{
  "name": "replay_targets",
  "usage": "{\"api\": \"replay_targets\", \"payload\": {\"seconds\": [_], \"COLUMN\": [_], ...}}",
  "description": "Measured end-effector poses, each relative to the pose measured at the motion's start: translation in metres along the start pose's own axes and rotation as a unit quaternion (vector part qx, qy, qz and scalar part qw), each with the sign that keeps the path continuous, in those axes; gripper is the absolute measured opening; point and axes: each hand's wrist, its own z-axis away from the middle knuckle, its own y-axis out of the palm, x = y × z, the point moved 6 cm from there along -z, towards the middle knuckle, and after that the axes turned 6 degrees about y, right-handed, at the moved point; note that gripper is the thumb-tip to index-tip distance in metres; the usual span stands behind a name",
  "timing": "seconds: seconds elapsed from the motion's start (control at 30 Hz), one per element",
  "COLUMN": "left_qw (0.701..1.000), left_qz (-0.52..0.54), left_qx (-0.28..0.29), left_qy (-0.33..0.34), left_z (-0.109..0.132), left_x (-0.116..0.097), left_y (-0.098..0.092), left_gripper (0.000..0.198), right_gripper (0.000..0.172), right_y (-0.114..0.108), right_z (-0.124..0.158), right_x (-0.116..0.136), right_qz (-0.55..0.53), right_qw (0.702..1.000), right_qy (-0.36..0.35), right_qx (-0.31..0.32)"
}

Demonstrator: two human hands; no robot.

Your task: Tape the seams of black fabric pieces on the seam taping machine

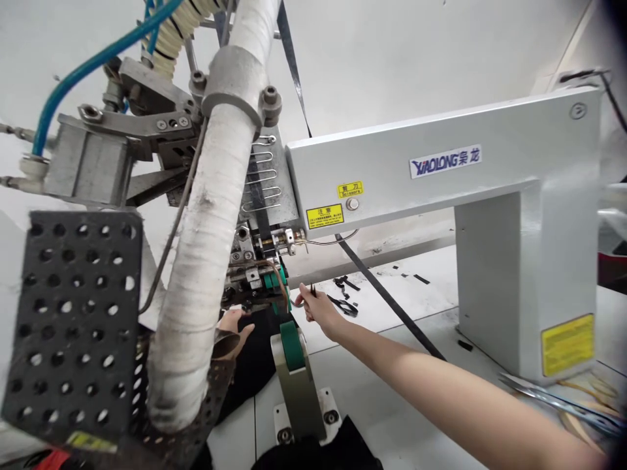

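Note:
My right hand (317, 312) reaches forward to the machine head, its fingers pinched on a thin dark strip of tape (312, 290) close to the green roller (278, 282). My left hand (234, 329) shows only partly behind a white wrapped pipe (206, 261), resting on black fabric (255, 365) under the machine head; its fingers look spread. A green-topped post (291, 346) stands just below the working point.
A white machine arm (441, 170) marked XIAOLONG spans the right. A perforated black guard (73, 320) fills the lower left. Black scissors (345, 305) and tape offcuts lie on the white table (392, 405). A black tape (386, 297) runs diagonally across.

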Motion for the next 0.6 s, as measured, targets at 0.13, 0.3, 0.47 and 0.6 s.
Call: {"api": "replay_targets", "payload": {"seconds": [0.13, 0.3, 0.47, 0.6], "left_qw": [0.997, 0.974, 0.963, 0.964], "left_qz": [0.003, 0.033, -0.026, -0.038], "left_qx": [0.081, 0.224, 0.268, 0.261], "left_qy": [0.021, -0.002, 0.015, 0.024], "left_z": [0.067, 0.151, 0.2, 0.209], "left_x": [-0.046, -0.091, -0.092, -0.092], "left_y": [-0.008, 0.01, 0.033, 0.037], "left_gripper": [0.012, 0.016, 0.014, 0.007], "right_gripper": [0.044, 0.034, 0.036, 0.057], "right_y": [-0.032, -0.041, -0.025, -0.039], "right_z": [0.051, 0.098, 0.152, 0.191], "right_x": [0.036, 0.071, -0.008, -0.066], "right_qz": [-0.051, 0.054, 0.316, 0.39], "right_qw": [0.992, 0.975, 0.889, 0.869], "right_qy": [-0.112, -0.213, -0.025, 0.038], "right_qx": [-0.013, 0.016, 0.332, 0.302]}}
